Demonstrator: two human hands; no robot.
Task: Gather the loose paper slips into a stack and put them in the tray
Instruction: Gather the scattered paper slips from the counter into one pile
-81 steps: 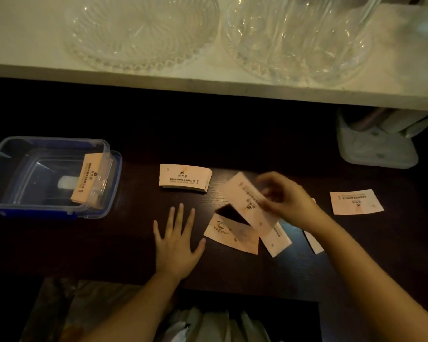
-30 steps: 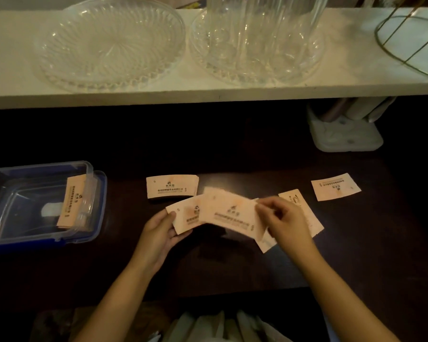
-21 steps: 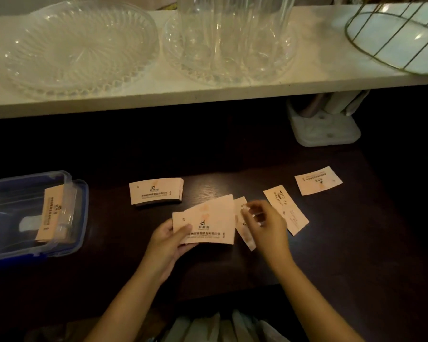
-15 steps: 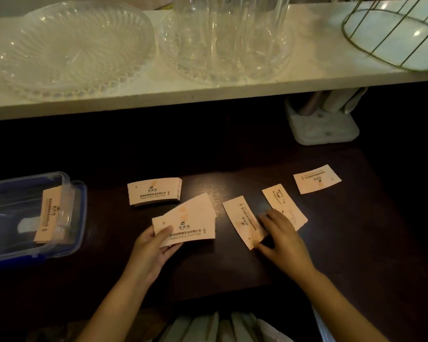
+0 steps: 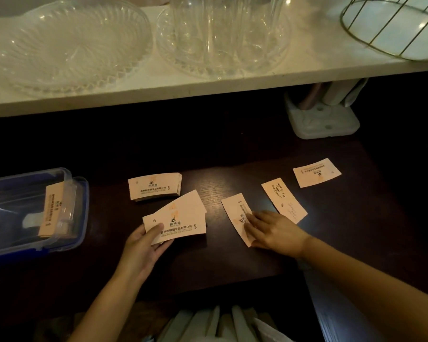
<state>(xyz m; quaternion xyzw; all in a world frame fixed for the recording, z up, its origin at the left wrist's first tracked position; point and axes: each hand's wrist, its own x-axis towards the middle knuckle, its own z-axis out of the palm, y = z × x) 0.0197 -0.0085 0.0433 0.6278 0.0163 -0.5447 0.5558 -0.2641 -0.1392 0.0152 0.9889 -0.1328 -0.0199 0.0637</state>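
Observation:
My left hand grips a small fan of pale orange paper slips just above the dark table. My right hand lies flat with its fingertips pressing on a loose slip on the table. Two more loose slips lie to the right, one close by and one farther back. A neat stack of slips sits behind my left hand. The clear tray with a blue rim stands at the left, with a bundle of slips leaning inside it.
A white shelf overhangs the back of the table and carries two cut-glass dishes and a gold wire basket. A white holder stands under the shelf at the right. Folded pale items lie below the table's front edge.
My right hand passed its slips to the left hand, then dropped flat onto a loose slip on the table. My left hand drew its fan of slips slightly left and down.

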